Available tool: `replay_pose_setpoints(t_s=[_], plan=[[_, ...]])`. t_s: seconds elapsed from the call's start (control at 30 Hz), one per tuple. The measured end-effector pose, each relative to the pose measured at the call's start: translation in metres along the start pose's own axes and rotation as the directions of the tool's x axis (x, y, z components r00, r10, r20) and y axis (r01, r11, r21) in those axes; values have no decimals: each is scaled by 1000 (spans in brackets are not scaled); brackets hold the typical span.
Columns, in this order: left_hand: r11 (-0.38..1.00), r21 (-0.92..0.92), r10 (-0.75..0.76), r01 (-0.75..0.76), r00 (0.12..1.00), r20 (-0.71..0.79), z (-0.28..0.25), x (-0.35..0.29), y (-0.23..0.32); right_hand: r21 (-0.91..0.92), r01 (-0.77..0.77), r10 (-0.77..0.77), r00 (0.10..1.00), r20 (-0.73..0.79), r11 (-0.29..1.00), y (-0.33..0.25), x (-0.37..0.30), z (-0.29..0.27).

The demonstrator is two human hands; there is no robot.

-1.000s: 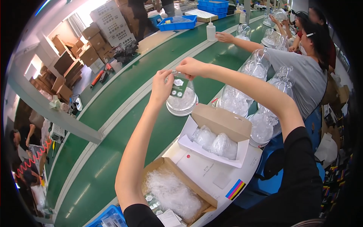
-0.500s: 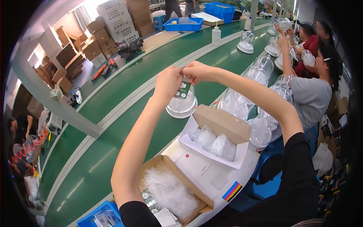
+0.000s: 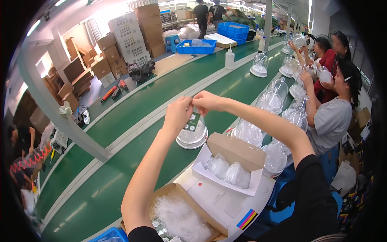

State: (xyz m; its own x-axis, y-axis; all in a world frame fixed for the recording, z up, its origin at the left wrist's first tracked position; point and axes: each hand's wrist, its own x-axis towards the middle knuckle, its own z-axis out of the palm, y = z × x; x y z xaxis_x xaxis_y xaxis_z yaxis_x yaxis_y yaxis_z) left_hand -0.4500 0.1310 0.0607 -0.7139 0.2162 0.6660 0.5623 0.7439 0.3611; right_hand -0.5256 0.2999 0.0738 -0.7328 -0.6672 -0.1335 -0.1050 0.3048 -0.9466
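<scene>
My left hand (image 3: pixel 177 115) and my right hand (image 3: pixel 209 101) meet over the top of a clear dome (image 3: pixel 188 136) with a white round base, standing on the green conveyor. Both are closed in a pinch, fingertips nearly touching. What lies between the fingers is too small or hidden to make out. A dark green hang tag (image 3: pixel 194 122) hangs just beneath them against the dome. The dome's top is hidden behind my hands.
Nearer me are a white box (image 3: pixel 219 180) of plastic-wrapped clear pieces and a carton (image 3: pixel 217 215) of white stringy filler. More domes (image 3: pixel 271 101) line the belt's right side, beside co-workers (image 3: pixel 332 117). A white bottle (image 3: pixel 229 59) stands farther off; a grey post (image 3: pixel 66 105) rises left.
The view has tilted up, so the dome and my hands sit lower in the picture. Both hands keep their pinch above the tag. A co-worker's raised arm at the right has come down.
</scene>
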Motion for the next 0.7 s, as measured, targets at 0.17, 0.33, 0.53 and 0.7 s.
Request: replay_pose_setpoints(t_s=[0.17, 0.33, 0.53, 0.7], plan=[[999, 39, 35, -38, 998, 54, -14, -3, -7, -32, -22, 24, 998, 64, 999, -12, 2, 13], [992, 75, 95, -102, 991, 91, -21, -7, -18, 9, -22, 21, 998, 57, 1000, -7, 7, 17], [996, -82, -55, 47, 993, -102, -13, -24, -28, -6, 55, -55, 995, -83, 998, 3, -17, 32], [897, -85, -412, 433, 891, 191, -4, -21, -24, -499, 455, -451, 882, 137, 738, 1, -124, 62]])
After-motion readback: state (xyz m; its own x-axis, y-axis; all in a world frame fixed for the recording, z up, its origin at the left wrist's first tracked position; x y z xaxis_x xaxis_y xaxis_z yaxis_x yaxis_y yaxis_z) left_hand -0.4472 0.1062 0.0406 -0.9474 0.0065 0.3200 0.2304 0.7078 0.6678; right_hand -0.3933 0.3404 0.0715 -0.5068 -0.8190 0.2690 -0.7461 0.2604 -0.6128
